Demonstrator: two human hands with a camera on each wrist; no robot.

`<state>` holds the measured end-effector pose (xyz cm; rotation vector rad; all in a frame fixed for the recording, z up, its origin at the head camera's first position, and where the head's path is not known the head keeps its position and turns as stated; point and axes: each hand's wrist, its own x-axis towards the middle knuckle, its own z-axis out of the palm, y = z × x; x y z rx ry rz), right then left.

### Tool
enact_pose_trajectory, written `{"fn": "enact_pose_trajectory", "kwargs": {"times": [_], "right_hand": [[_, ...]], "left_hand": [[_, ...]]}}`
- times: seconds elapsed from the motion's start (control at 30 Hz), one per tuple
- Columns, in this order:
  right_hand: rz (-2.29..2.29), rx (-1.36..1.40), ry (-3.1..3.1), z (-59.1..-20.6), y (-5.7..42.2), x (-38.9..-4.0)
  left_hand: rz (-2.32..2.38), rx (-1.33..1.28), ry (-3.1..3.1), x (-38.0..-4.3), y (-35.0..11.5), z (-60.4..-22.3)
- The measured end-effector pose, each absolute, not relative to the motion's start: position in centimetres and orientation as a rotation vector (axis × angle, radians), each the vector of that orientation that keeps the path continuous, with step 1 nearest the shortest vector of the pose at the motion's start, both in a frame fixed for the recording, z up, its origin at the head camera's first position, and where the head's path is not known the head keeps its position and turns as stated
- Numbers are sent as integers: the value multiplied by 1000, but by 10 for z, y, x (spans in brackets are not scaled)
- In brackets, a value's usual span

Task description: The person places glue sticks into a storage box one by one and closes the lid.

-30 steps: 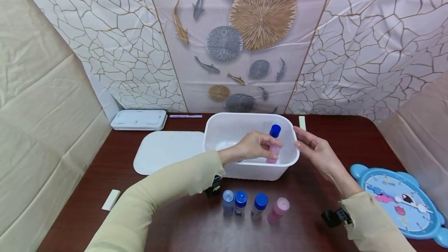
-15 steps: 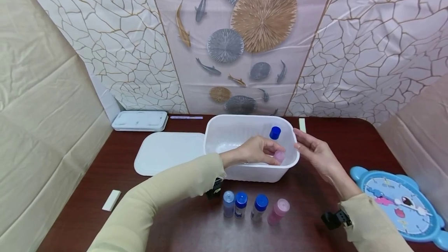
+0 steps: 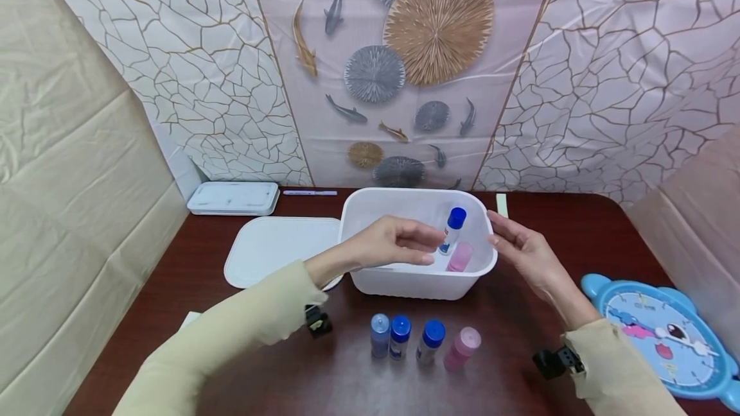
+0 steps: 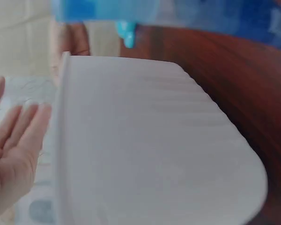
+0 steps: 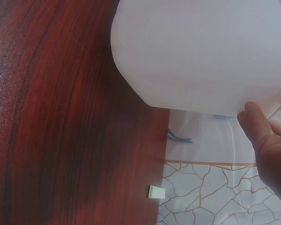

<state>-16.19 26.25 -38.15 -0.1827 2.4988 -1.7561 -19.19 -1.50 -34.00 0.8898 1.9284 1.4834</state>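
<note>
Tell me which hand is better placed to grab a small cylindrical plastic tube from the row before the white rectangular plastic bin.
Probably the left hand: it holds nothing and hovers above the bin, just beyond the tubes, while the right hand touches the bin's right end.

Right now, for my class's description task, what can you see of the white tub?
The white tub looks like plastic: an open-topped box with rounded corners and a lipped rim. It stands upright on the dark table, beside a flat white panel. A blue-capped tube and a pink tube are inside, toward its right end. The right hand touches that end at the rim; the left hand hangs over the opening.
</note>
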Motion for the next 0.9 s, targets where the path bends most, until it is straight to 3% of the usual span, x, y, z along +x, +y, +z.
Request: {"fn": "enact_pose_trajectory", "kwargs": {"times": [0.37, 0.9], "right_hand": [[-1790, -206, 2479, -382, 262, -162], [-1776, -208, 2500, -381, 260, -161]], "left_hand": [[1463, 884, 1756, -152, -84, -364], [1579, 829, 1669, -134, -89, -399]]}}
